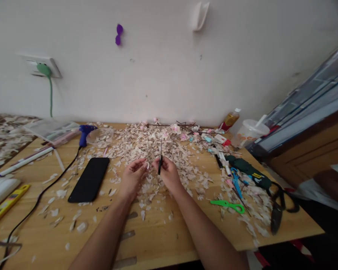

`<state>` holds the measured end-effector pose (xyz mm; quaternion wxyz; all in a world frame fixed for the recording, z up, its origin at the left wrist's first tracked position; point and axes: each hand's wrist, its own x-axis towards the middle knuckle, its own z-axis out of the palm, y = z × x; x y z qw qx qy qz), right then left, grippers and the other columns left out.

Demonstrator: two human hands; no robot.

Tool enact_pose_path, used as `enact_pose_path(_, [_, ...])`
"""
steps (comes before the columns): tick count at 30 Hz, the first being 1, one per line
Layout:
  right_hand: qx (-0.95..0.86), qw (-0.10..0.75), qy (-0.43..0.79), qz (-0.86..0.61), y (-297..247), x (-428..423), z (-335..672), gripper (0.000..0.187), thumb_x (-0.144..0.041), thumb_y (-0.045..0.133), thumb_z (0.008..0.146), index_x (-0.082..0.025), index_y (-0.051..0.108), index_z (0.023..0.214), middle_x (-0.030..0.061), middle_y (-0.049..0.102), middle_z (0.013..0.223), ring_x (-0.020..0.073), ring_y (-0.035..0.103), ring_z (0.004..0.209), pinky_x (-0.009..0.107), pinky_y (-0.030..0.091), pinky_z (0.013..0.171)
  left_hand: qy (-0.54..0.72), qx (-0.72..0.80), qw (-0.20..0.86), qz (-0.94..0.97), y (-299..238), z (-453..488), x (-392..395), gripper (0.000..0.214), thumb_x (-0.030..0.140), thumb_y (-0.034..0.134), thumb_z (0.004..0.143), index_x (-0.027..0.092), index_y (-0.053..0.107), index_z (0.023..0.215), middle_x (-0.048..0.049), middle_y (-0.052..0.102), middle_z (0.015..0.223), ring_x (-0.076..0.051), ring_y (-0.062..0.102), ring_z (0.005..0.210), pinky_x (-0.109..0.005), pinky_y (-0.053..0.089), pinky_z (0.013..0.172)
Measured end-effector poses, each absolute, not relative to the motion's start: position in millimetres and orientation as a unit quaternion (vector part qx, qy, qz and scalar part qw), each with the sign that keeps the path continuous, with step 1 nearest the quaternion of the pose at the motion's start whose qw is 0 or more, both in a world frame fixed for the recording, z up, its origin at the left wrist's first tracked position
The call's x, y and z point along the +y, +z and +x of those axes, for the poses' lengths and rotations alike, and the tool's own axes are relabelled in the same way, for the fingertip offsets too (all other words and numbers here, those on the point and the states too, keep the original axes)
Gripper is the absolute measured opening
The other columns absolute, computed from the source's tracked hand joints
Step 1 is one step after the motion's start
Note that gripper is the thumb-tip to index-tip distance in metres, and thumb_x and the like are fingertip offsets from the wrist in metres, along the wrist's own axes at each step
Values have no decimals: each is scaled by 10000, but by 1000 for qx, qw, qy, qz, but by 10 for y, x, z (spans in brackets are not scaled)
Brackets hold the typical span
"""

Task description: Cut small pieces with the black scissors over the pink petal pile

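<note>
The left hand is pinched on a pale scrap; a thin black stick is gripped upright by the right hand, over the desk, a phone seen at nine o'clock.

I have both bare forearms stretched forward, converging toward the middle with the wrists angled inward. My left hand has its palm turned rightward, fingers curled and tips gathered. My right hand sits just beside it, fingers pinched closed.
</note>
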<state>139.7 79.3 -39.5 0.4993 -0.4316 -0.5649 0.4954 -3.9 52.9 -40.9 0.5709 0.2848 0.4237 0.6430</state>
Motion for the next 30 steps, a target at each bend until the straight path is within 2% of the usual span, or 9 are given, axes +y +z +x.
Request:
enact_pose_path(4, [-659, 445, 383, -470, -374, 655, 1409, 278, -403, 600, 839, -227, 556, 1050, 57, 634, 981, 203, 605, 863, 329, 475, 800, 702, 380, 561, 219, -423, -86, 525, 394, 223, 850, 633, 196, 702, 997, -2, 701, 850, -103, 656, 778, -218, 501, 775])
enact_pose_path(9, [-778, 329, 233, -481, -387, 560, 1407, 254, -281, 550, 827, -212, 512, 1068, 100, 611, 1002, 252, 580, 934, 361, 460, 812, 729, 345, 573, 149, -398, -97, 506, 354, 159, 858, 600, 191, 717, 923, 8, 711, 832, -73, 656, 757, -175, 519, 775])
enact_pose_path(14, [-784, 290, 198, -511, -423, 559, 1418, 148, -281, 553, 820, -236, 525, 959, 58, 629, 869, 226, 586, 805, 312, 421, 697, 746, 335, 562, 125, -413, -96, 536, 288, 178, 866, 589, 192, 703, 826, 25, 701, 756, -74, 647, 681, -175, 536, 704])
enact_pose_path(19, [-783, 267, 175, -534, -432, 566, 1422, 89, -285, 568, 814, -238, 509, 862, 47, 622, 816, 208, 572, 740, 291, 357, 632, 751, 348, 548, 124, -434, -70, 577, 271, 199, 860, 594, 182, 684, 799, 6, 710, 834, -92, 657, 738, -199, 533, 730])
enact_pose_path(30, [-790, 257, 175, -528, -454, 568, 1419, 65, -295, 568, 831, -235, 542, 829, 28, 638, 790, 197, 585, 726, 282, 326, 626, 753, 346, 531, 177, -466, -49, 552, 372, 220, 878, 589, 212, 665, 894, 40, 684, 792, -74, 625, 689, -196, 475, 692])
